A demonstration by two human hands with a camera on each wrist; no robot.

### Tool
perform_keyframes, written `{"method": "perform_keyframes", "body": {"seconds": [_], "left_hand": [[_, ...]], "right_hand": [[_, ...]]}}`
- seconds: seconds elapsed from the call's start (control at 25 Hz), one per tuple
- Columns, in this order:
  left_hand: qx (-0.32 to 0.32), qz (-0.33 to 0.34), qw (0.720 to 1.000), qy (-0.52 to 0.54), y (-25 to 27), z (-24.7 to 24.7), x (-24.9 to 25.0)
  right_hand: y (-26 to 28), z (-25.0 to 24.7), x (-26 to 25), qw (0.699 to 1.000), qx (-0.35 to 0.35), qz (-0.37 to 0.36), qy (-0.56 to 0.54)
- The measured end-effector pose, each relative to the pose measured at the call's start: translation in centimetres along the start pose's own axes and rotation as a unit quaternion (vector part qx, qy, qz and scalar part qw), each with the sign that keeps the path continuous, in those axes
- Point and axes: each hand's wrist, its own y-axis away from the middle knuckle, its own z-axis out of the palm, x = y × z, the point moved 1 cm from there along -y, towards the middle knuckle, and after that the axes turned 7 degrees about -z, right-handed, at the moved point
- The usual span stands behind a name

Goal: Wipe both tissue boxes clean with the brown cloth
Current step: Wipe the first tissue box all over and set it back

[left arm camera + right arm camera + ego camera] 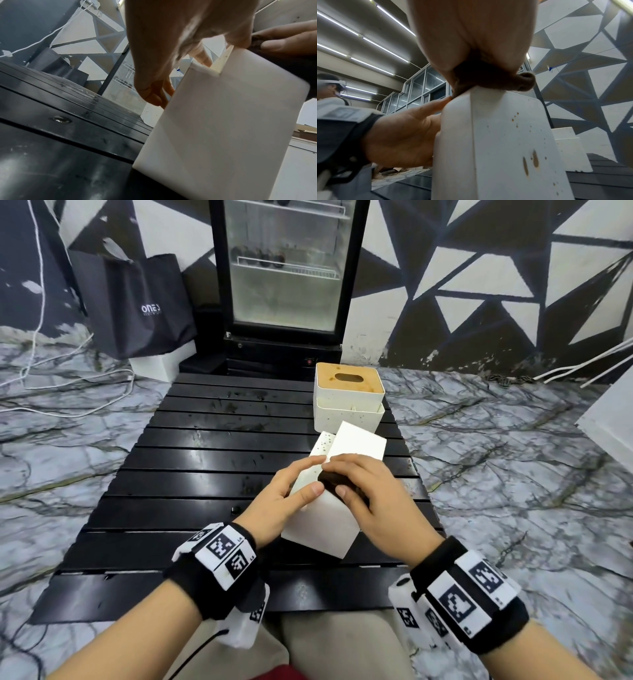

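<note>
A white tissue box point(322, 525) stands tilted near the middle of the black slatted table point(191, 474). My left hand point(308, 479) grips its upper left side between thumb and fingers. My right hand point(356, 484) holds the bunched brown cloth point(334, 481) and presses it on the box's top edge. In the right wrist view the cloth point(496, 79) sits on the box point(505, 142), whose face carries brown spots and streaks. The left wrist view shows the box's plain side point(231, 121). The second tissue box point(347, 397), white with a stained wooden lid, stands at the table's far right.
A glass-door fridge point(284, 268) stands behind the table, with a black bag point(137, 302) and a white block point(161, 366) to its left. White cables point(68, 381) trail over the marble floor. The table's left half holds only small dark specks.
</note>
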Motion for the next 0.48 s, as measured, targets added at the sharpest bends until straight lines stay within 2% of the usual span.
{"method": "perform_keyframes", "body": {"seconds": [0.08,0.28,0.48], "left_hand": [[0.000,-0.011,1.000,0.009,-0.1,0.0,0.1],[0.001,-0.013,1.000,0.010,0.1,0.1,0.3],[-0.005,-0.027,1.000,0.015,0.3,-0.1,1.1]], "right_hand": [[-0.3,-0.5,0.4,1.000,-0.012,0.008,-0.007],[0.3,0.4,-0.2,1.000,0.019,-0.004,0.015],[-0.3,-0.6,0.9,1.000,-0.012,-0.023,-0.006]]}}
